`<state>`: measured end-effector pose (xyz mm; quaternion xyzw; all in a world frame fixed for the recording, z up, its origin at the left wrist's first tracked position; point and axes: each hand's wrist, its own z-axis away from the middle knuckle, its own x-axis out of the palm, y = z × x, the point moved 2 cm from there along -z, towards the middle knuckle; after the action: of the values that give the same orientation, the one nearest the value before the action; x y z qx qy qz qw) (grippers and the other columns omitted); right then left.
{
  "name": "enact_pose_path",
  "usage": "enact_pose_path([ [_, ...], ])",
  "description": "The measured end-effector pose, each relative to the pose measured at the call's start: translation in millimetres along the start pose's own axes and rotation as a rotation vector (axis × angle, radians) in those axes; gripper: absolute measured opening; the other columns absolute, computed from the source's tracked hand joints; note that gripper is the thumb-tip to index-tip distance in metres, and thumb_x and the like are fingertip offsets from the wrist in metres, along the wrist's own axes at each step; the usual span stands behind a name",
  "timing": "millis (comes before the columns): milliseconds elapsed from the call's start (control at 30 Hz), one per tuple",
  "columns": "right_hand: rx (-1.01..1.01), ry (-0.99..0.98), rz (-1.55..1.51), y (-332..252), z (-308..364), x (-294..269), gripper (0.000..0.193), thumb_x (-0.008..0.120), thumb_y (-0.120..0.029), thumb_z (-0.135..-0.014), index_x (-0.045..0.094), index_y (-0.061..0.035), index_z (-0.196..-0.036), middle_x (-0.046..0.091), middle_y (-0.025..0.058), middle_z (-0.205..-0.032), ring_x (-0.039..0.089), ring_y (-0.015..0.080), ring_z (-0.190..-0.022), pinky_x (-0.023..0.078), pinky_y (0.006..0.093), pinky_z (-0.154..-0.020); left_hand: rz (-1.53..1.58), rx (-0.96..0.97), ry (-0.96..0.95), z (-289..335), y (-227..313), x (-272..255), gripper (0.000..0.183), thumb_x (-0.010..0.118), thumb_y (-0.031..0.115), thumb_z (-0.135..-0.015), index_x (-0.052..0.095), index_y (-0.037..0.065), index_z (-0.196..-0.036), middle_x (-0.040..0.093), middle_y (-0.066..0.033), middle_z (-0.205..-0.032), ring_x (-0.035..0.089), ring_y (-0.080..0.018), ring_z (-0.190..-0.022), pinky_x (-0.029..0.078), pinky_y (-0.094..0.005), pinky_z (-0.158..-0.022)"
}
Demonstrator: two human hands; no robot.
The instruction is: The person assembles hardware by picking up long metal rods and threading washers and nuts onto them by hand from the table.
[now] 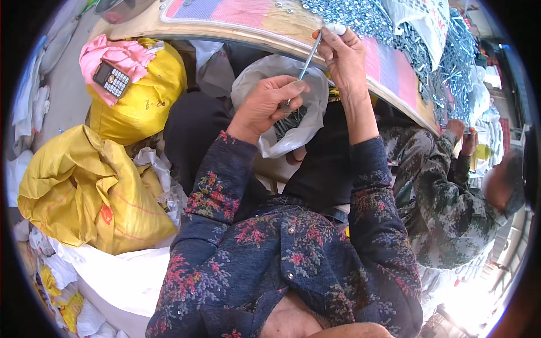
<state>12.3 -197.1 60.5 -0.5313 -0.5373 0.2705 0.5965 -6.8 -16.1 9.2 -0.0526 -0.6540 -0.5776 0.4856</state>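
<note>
A long, slim metal bolt [309, 58] slants between my two hands, over the near edge of the table. Its lower end is pinched in the closed fingers of my left hand [260, 107]. At the upper end, the thumb and fingers of my right hand [345, 63] close round the tip; whether a small part sits there is hidden. White and orange coverings show on the right fingertips. Below my hands, between my knees, an open white plastic bag [311, 110] holds dark metal pieces, partly hidden by the left hand.
A striped mat [225, 12] lies on the wooden table, with a heap of small shiny hardware [358, 16] and a pile of bolts [457, 53]. Yellow sacks [93, 194] stand at left; a phone [111, 79] rests on pink cloth. A person in camouflage [445, 205] works at right.
</note>
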Motion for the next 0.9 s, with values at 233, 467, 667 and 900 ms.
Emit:
enact_pose_path([
  [233,-0.075,-0.047,0.446,-12,36,-12,0.011,0.062,-0.004,-0.089,0.069,-0.0016,-0.096,0.067,0.0031,-0.077,0.05,0.0053,-0.055,0.04,0.0204,-0.052,-0.006,-0.094,-0.001,-8,-16,6,0.021,0.063,0.023,-0.092,0.061,0.002,-0.094,0.055,-0.0003,-0.064,0.035,-0.0016,-0.041,0.024,-0.016,-0.036],
  [467,-0.143,-0.019,0.891,-16,55,-6,0.012,0.061,-0.009,-0.091,0.069,-0.0009,-0.091,0.059,0.0,-0.064,0.054,0.0065,-0.054,0.041,0.022,-0.051,0.034,-0.012,0.112,-30,-30,19,0.017,0.07,0.018,-0.087,0.063,0.003,-0.09,0.063,-0.0036,-0.07,0.044,-0.0029,-0.047,0.032,-0.0167,-0.04],
  [667,-0.182,0.103,0.807,-42,43,-33,0.019,0.063,-0.021,-0.089,0.068,-0.0032,-0.094,0.062,0.0109,-0.072,0.063,0.0201,-0.056,0.049,0.0306,-0.057,-0.158,0.13,0.249,-32,-21,2,0.018,0.072,0.017,-0.084,0.064,0.003,-0.091,0.065,-0.0036,-0.072,0.047,-0.0031,-0.049,0.034,-0.0161,-0.043],
  [900,-0.516,0.074,1.678,-11,-31,-85,0.028,0.066,-0.032,-0.084,0.067,-0.0043,-0.088,0.063,0.0151,-0.084,0.062,0.0331,-0.074,0.047,0.0424,-0.067,-0.077,0.023,0.217,-29,-23,10,0.016,0.071,0.014,-0.085,0.064,0.0,-0.09,0.065,-0.0063,-0.073,0.047,-0.0042,-0.049,0.035,-0.0175,-0.04],
])
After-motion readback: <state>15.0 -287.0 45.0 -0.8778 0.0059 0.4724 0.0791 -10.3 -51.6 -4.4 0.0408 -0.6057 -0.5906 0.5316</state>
